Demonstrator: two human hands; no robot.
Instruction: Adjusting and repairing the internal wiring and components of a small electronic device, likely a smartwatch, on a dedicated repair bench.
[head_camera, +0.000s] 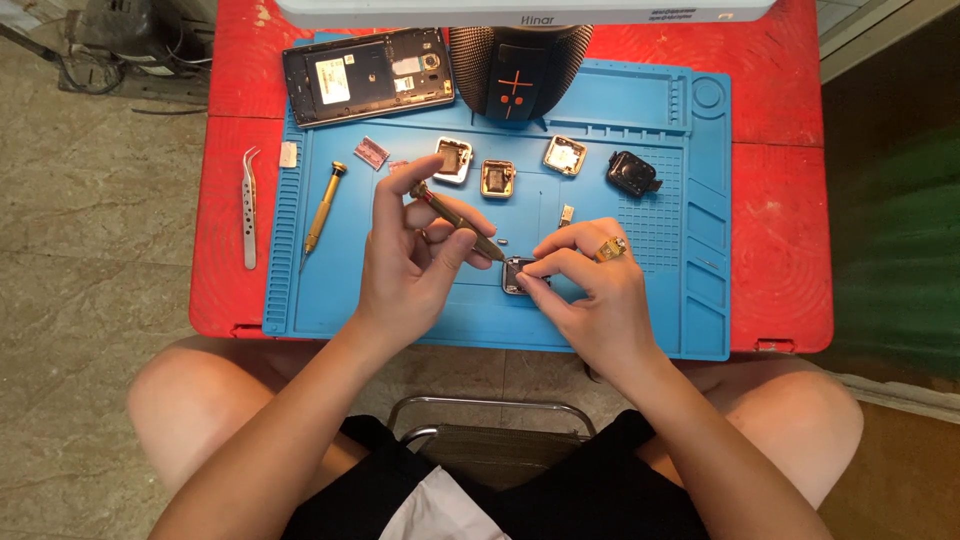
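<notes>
At the centre of the frame, the left hand (410, 255) closes thumb and fingers around a brass precision screwdriver (458, 223), its tip slanting down to a small watch case (519, 276) on the blue repair mat (330, 280). The right hand (590, 290) pinches that case, fingertips curled tight on its edges. Tweezers (248, 208) lie at left.

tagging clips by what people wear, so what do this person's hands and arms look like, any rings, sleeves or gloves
Both arms are bare, with no sleeves or gloves. The right hand wears a chunky gold ring with a square top on one of its fingers. The left hand shows no ring or watch.
</notes>
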